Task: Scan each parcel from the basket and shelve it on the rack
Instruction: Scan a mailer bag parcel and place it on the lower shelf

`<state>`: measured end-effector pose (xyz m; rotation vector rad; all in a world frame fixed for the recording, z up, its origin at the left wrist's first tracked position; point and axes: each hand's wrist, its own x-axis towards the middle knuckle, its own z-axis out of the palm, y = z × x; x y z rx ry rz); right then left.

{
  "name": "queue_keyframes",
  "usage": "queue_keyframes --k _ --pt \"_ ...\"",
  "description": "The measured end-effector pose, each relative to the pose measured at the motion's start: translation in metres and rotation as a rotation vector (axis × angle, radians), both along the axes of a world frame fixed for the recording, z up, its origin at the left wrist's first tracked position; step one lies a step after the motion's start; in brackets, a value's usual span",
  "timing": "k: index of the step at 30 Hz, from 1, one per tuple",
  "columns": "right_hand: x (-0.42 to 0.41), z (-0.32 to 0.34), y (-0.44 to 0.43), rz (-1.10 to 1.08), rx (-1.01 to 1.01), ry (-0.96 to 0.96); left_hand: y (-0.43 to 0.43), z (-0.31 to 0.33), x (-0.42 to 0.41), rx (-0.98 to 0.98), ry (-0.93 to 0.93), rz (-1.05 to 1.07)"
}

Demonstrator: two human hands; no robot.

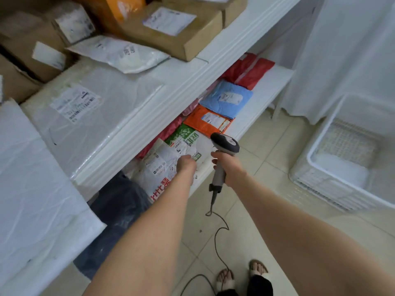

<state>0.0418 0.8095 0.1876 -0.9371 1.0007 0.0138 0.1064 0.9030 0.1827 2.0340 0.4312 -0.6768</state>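
**Parcel going onto the lower shelf, scanner in the other hand**

The white rack (192,82) fills the view from 8 o'clock round to 12. Its upper shelf carries cardboard boxes (171,39) and flat white mailers. The white basket (310,154) stands on the tiled floor at 3 o'clock, well apart from the rack, and what looks like one pale parcel lies in it.

A row of soft parcels lies on the lower shelf, running toward 1 o'clock: a green one (183,135), an orange one (205,122), a blue one (226,97) and red ones (250,71).

The parcel in hand, a white parcel (158,167) with red print, lies at the near end of that row. It overlaps the green one and sits close to the shelf's front edge.

The left hand (186,164) is at the parcel's right side with its fingers curled onto it, apparently gripping, though the fingertips are hidden. The right hand (226,165), just beside at 3 o'clock, is wrapped round the grip of the scanner (224,146), whose head points at the shelf.

**Risks, as I judge them:**
- **Parcel sliding off:** it is slick and crumpled and lies on another bag near the lip, so it may slip to the floor if let go too soon.
- **Cable snagging or tripping:** the scanner's cable (220,231) trails toward 6 o'clock past the sandalled feet, so a step toward the basket could catch it.
- **Label hidden:** the label may end up covered if the parcel is pushed under its neighbour.
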Motion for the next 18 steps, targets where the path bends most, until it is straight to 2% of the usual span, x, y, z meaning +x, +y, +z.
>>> queue_keyframes --k 9,18 --pt "-0.084 0.088 -0.110 -0.261 0.088 -0.072 -0.122 0.084 -0.041 -0.133 -0.022 -0.184" --pt "-0.164 0.125 -0.248 -0.365 0.134 -0.155 -0.272 0.134 -0.105 -0.101 -0.182 -0.396"
